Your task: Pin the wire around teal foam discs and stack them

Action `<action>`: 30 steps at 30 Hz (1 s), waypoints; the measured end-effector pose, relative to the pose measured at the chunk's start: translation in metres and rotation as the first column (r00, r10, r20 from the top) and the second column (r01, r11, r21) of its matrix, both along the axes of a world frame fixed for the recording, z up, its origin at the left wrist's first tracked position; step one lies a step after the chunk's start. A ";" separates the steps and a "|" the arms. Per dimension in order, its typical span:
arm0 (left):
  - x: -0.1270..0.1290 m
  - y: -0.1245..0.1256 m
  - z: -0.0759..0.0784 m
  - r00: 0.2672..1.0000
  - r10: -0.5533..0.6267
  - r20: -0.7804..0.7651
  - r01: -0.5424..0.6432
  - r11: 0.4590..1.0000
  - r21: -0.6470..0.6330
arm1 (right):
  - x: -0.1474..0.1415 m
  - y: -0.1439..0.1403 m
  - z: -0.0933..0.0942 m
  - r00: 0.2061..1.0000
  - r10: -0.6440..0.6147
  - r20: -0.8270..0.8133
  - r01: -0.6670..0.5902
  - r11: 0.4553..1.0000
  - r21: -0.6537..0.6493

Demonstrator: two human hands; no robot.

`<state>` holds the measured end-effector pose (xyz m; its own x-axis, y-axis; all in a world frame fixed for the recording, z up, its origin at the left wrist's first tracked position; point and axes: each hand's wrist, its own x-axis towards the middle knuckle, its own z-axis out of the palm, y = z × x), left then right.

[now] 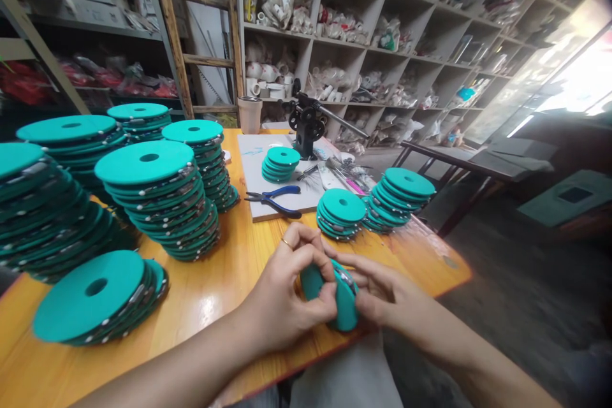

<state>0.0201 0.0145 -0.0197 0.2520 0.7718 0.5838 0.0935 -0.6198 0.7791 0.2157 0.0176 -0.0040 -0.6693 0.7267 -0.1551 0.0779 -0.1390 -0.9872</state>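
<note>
Both my hands hold one teal disc (345, 307) at the near edge of the orange wooden table (229, 280). My left hand (287, 287), with a ring on one finger, pinches the disc's left side. My right hand (377, 290) grips its right side, fingers over a small metal piece on the rim. The disc is tilted up, partly hidden by my fingers.
Tall stacks of teal discs (157, 197) fill the table's left side, and lower stacks (342, 210) lie ahead. Blue-handled pliers (275, 199) lie on a white board (258, 166) beside a black hand-crank tool (308, 124). Shelves and a ladder stand behind.
</note>
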 end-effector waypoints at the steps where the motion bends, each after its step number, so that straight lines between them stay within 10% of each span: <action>1: 0.001 0.000 0.000 1.000 0.003 -0.010 -0.003 1.000 0.026 | -0.001 -0.002 -0.001 1.000 -0.017 -0.017 0.016 0.999 -0.040; 6: 0.002 -0.004 0.000 0.999 0.025 -0.042 -0.023 0.998 0.055 | -0.010 -0.013 -0.010 0.980 -0.194 -0.052 0.190 0.979 -0.080; 30: 0.001 -0.006 0.002 0.999 -0.006 -0.053 0.003 0.998 -0.056 | -0.019 -0.012 -0.007 0.968 -0.248 -0.045 0.240 0.962 -0.130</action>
<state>0.0208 0.0084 -0.0177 0.2850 0.8017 0.5253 0.1331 -0.5758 0.8066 0.1971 0.0059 -0.0112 -0.4850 0.8469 -0.2181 -0.0321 -0.2664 -0.9633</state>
